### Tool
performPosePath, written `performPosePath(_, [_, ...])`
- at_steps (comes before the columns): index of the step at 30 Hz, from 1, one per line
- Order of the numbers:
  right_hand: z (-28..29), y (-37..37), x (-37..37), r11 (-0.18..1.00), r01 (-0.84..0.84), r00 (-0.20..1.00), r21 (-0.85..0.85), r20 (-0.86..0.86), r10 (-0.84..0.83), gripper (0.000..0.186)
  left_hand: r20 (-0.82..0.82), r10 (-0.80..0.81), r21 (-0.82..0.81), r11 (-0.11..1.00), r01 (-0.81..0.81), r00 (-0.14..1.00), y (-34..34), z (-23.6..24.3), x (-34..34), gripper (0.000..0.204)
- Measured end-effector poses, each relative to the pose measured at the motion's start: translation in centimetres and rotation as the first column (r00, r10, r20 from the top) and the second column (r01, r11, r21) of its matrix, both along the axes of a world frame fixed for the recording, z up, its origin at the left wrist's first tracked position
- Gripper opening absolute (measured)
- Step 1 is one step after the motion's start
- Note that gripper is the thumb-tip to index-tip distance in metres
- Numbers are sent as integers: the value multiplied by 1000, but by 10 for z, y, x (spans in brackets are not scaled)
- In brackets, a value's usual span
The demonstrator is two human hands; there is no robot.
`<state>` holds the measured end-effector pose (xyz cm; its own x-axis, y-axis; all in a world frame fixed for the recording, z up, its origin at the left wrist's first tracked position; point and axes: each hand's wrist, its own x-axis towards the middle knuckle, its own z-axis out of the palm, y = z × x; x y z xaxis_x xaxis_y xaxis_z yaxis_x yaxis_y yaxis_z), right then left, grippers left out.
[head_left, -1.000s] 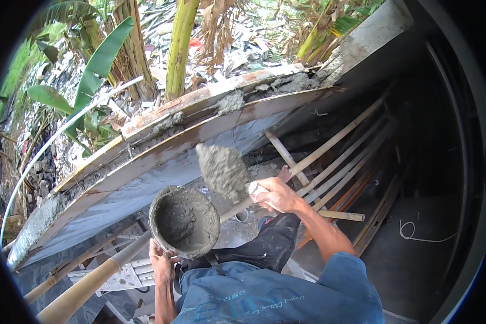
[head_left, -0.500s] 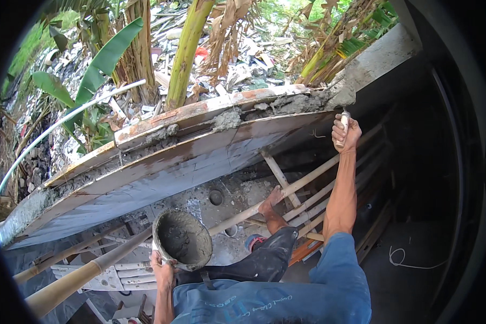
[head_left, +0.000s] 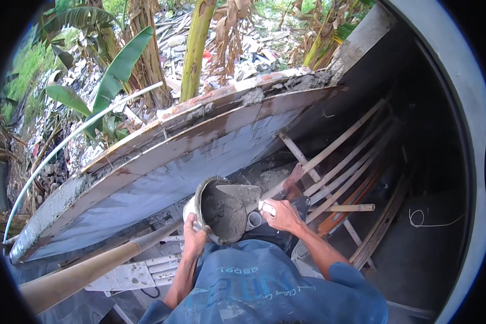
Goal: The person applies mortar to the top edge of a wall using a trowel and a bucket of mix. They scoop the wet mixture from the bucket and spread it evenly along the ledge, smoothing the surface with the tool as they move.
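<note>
My left hand point(head_left: 195, 232) grips the side of a bucket point(head_left: 190, 208), which is tilted so that its mouth faces me. Wet grey mortar point(head_left: 225, 217) coats its inside. In my right hand point(head_left: 282, 215) is the pale handle of a trowel point(head_left: 244, 191); its blade reaches over the bucket's mouth, close to the mortar. Beyond the bucket runs the curved top of a wall point(head_left: 221, 100), edged by boards, with lumps of fresh mortar point(head_left: 311, 81) laid along it, thickest toward the right end.
Bamboo poles point(head_left: 340, 141) form a scaffold below me, and my bare foot rests near one. A thick pole point(head_left: 81, 275) crosses at the lower left. A white pipe point(head_left: 54, 154) curves beside the wall. Banana stems point(head_left: 197, 51) and rubble point(head_left: 173, 43) lie beyond.
My right hand has come down from the wall's right end to the bucket with the trowel. My left hand has raised the bucket and moved it right, tilting it.
</note>
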<state>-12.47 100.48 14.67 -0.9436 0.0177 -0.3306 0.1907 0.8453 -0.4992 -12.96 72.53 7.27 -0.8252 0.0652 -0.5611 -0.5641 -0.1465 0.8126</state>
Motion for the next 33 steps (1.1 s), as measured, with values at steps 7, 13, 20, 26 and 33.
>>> performPosePath(7, [-78, -108, 9, 925, -330, 944, 187, 49, 327, 30, -46, -139, -65, 989, 136, 989, -37, -22, 12, 51])
performPosePath(13, [-42, -86, -20, 930, -217, 969, 297, -54, 243, 26, -68, -72, -99, 993, 65, 995, -48, -17, 40, 41])
performPosePath(20, [-107, -81, -42, 790, -519, 844, 326, 46, 535, 19, -278, -332, -333, 914, 233, 902, -40, -11, 43, 55])
performPosePath(26, [-129, -66, -53, 789, -612, 787, 45, 126, 603, 20, -269, -352, -382, 893, 236, 896, -40, -9, 43, 42])
performPosePath(33, [-144, -85, -27, 670, -567, 662, -478, 219, 717, 27, -84, -148, 10, 989, 150, 985, -59, -3, 55, 35])
